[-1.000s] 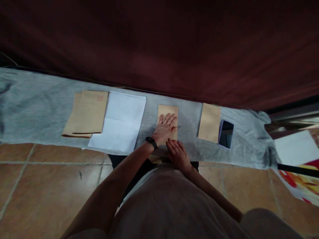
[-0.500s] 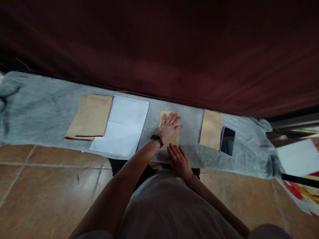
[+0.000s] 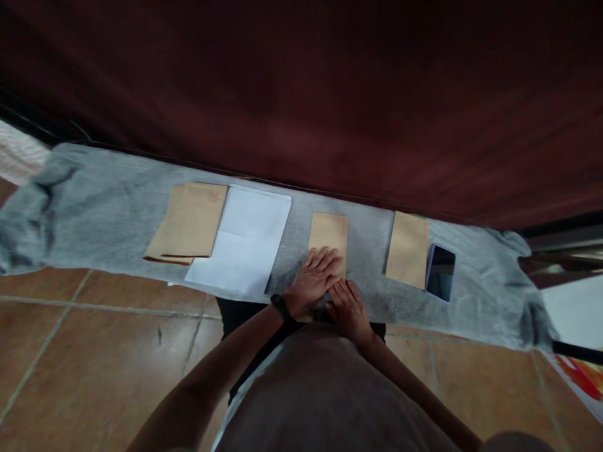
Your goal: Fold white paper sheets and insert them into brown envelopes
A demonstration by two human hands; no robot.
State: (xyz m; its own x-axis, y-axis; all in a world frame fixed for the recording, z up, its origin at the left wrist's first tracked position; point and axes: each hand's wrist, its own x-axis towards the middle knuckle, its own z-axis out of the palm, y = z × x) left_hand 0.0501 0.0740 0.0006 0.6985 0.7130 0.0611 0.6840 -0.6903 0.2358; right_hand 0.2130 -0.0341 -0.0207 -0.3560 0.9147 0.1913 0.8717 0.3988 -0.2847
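Observation:
A small brown paper envelope (image 3: 330, 229) lies flat on the grey cloth in front of me. My left hand (image 3: 316, 276), with a black band at the wrist, rests palm down on its near half, fingers stretched out. Close by, my right hand (image 3: 349, 307) lies flat at the envelope's near right corner, its fingertips touching or almost touching the left hand. Beneath both hands, the near edge of the envelope is partly hidden. Neither hand grips anything.
To the left are white paper sheets (image 3: 257, 242) and larger brown envelopes (image 3: 198, 220) overlapping them. Another brown envelope (image 3: 407, 248) and a phone (image 3: 441, 273) lie to the right. The grey cloth (image 3: 117, 207) covers a narrow bench, with a dark red surface (image 3: 301, 107) rising behind.
My left hand has slid down the envelope toward me, baring its upper half, and now meets my right hand. My right hand stays near the lower edge. The view has shifted slightly.

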